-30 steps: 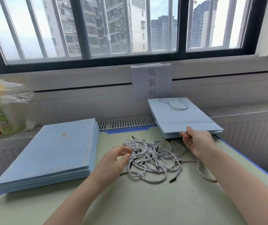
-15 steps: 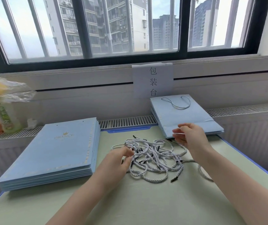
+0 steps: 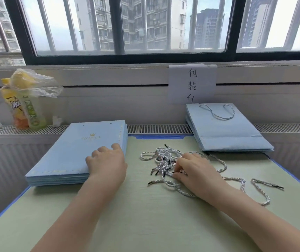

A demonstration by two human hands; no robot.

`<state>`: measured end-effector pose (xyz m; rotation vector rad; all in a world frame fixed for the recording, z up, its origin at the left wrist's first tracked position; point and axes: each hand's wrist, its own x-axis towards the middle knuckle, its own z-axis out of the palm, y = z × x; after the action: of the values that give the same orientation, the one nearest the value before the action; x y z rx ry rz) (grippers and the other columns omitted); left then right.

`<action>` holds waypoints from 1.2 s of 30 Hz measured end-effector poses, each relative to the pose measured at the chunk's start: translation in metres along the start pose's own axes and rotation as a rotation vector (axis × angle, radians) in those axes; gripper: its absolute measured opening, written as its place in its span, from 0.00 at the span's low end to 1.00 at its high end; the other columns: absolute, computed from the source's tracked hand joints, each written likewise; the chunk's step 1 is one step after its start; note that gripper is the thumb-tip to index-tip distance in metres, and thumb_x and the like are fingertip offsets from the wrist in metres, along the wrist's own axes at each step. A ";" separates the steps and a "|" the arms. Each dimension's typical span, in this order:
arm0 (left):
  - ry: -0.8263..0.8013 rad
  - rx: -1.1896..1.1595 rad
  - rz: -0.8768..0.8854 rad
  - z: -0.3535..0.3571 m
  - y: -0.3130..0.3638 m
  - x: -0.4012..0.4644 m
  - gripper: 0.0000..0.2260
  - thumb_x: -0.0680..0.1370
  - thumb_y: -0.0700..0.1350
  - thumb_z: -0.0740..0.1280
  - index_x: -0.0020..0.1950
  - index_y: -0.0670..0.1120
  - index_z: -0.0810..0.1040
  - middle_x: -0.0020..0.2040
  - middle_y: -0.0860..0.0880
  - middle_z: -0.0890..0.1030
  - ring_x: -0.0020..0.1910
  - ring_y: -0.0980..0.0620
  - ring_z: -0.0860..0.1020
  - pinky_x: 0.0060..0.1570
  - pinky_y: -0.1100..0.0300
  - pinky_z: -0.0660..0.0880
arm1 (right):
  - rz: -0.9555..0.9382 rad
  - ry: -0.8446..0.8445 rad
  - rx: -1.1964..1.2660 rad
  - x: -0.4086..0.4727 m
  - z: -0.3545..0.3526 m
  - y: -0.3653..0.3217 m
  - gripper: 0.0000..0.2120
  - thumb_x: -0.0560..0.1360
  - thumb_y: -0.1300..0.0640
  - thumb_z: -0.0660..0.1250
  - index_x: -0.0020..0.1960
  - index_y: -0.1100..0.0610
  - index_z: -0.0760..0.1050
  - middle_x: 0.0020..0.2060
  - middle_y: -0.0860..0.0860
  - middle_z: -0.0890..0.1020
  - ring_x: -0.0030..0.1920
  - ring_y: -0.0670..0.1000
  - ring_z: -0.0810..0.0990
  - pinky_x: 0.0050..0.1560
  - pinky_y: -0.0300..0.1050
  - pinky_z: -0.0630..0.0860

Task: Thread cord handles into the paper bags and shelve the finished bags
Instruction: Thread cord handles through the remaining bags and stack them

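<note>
- the left hand (image 3: 107, 161) rests palm down on the near right corner of the stack of flat blue bags (image 3: 76, 151), fingers spread and slightly bent over the top sheet, thumb side at the stack's right edge; it grasps nothing that can be seen, only presses on the top bag.
- that stack lies on the left of the green table (image 3: 145, 215), its far edge reaching the vent grille (image 3: 158, 128); the top bag carries a small gold crown mark and two punched holes near its far edge.
- the right hand (image 3: 194, 171) lies over the pile of cords (image 3: 165, 164) in the middle of the table, fingertips curled down into the tangle; it seems to pinch a cord, though which strand cannot be told.
- the cords are white twisted lengths with black tips, and some loops trail to the right past the wrist.
- the finished bags (image 3: 225, 131) lie stacked at the far right, half on the table and half on the grille, the top one with a cord handle threaded through.
- a paper sign (image 3: 192, 84) hangs on the wall just behind them.
- two drink bottles (image 3: 25, 106) under a plastic wrapper stand on the grille at far left.
</note>
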<state>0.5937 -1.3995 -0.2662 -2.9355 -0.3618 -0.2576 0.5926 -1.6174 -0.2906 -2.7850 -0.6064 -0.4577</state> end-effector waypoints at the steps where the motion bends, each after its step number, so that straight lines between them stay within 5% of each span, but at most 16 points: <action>1: -0.018 -0.003 0.014 -0.001 -0.002 0.001 0.19 0.80 0.55 0.60 0.64 0.44 0.64 0.60 0.42 0.72 0.59 0.43 0.71 0.50 0.54 0.66 | -0.009 0.042 0.015 0.000 0.000 0.000 0.08 0.78 0.48 0.62 0.50 0.51 0.75 0.49 0.47 0.75 0.52 0.50 0.71 0.51 0.44 0.66; 5: -0.123 -0.078 0.094 -0.011 -0.016 0.002 0.19 0.75 0.60 0.65 0.55 0.47 0.67 0.52 0.48 0.73 0.50 0.47 0.69 0.46 0.57 0.64 | -0.026 0.365 0.251 0.000 -0.006 0.002 0.07 0.78 0.54 0.64 0.43 0.55 0.72 0.34 0.44 0.75 0.35 0.46 0.73 0.38 0.43 0.71; 8: -0.137 -0.147 0.110 -0.020 -0.027 0.003 0.23 0.73 0.62 0.67 0.60 0.50 0.70 0.53 0.51 0.75 0.48 0.49 0.69 0.46 0.58 0.63 | -0.002 0.586 0.484 0.000 -0.017 -0.002 0.05 0.79 0.58 0.62 0.44 0.57 0.71 0.29 0.47 0.76 0.31 0.50 0.74 0.33 0.40 0.70; 12: -0.064 -0.163 0.135 -0.023 -0.032 0.004 0.22 0.72 0.63 0.68 0.59 0.50 0.74 0.55 0.51 0.77 0.52 0.49 0.73 0.47 0.58 0.63 | -0.011 0.716 0.653 -0.001 -0.025 -0.007 0.05 0.79 0.55 0.59 0.45 0.51 0.69 0.29 0.49 0.77 0.30 0.53 0.74 0.33 0.46 0.71; 17: 0.144 -0.100 0.179 -0.026 -0.023 0.006 0.16 0.77 0.60 0.63 0.52 0.48 0.78 0.46 0.50 0.77 0.47 0.48 0.75 0.44 0.59 0.66 | -0.088 0.829 0.634 -0.004 -0.032 -0.014 0.04 0.80 0.57 0.57 0.48 0.55 0.69 0.30 0.51 0.71 0.27 0.48 0.66 0.27 0.37 0.63; 21: 0.546 -0.163 0.302 -0.027 -0.015 0.001 0.16 0.76 0.56 0.67 0.35 0.47 0.74 0.27 0.52 0.68 0.29 0.47 0.71 0.29 0.63 0.58 | -0.082 0.718 0.608 -0.004 -0.028 -0.018 0.07 0.80 0.59 0.56 0.50 0.57 0.72 0.25 0.50 0.65 0.24 0.44 0.60 0.26 0.32 0.58; 25: 0.947 -0.385 0.504 -0.028 0.001 -0.012 0.19 0.76 0.53 0.65 0.29 0.46 0.72 0.24 0.50 0.70 0.22 0.48 0.69 0.22 0.61 0.59 | 0.062 0.299 0.813 0.001 -0.018 -0.018 0.12 0.81 0.62 0.56 0.51 0.51 0.75 0.24 0.44 0.64 0.24 0.45 0.58 0.25 0.37 0.56; 30: 1.089 -0.430 0.733 -0.029 0.040 -0.045 0.18 0.79 0.50 0.64 0.30 0.46 0.72 0.28 0.50 0.71 0.27 0.49 0.69 0.26 0.59 0.60 | 0.422 -0.109 1.301 0.003 -0.019 -0.014 0.17 0.79 0.69 0.52 0.37 0.58 0.73 0.23 0.46 0.67 0.23 0.43 0.57 0.22 0.35 0.51; 33: 1.108 -0.453 0.939 -0.023 0.056 -0.058 0.17 0.79 0.47 0.65 0.30 0.46 0.70 0.29 0.50 0.72 0.28 0.49 0.70 0.26 0.58 0.63 | 0.476 -0.337 1.575 0.007 -0.023 -0.010 0.14 0.79 0.55 0.58 0.38 0.60 0.72 0.28 0.45 0.61 0.29 0.47 0.53 0.27 0.41 0.47; 36: 1.056 -0.472 1.058 -0.018 0.060 -0.057 0.16 0.79 0.48 0.64 0.32 0.46 0.71 0.31 0.50 0.74 0.30 0.49 0.72 0.26 0.57 0.67 | 0.438 -0.269 1.478 0.007 -0.024 -0.003 0.17 0.78 0.46 0.62 0.43 0.60 0.76 0.30 0.49 0.62 0.35 0.51 0.50 0.31 0.44 0.46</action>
<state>0.5520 -1.4728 -0.2681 -2.3772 1.4369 -1.6692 0.5918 -1.6193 -0.2658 -1.4390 -0.1737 0.3700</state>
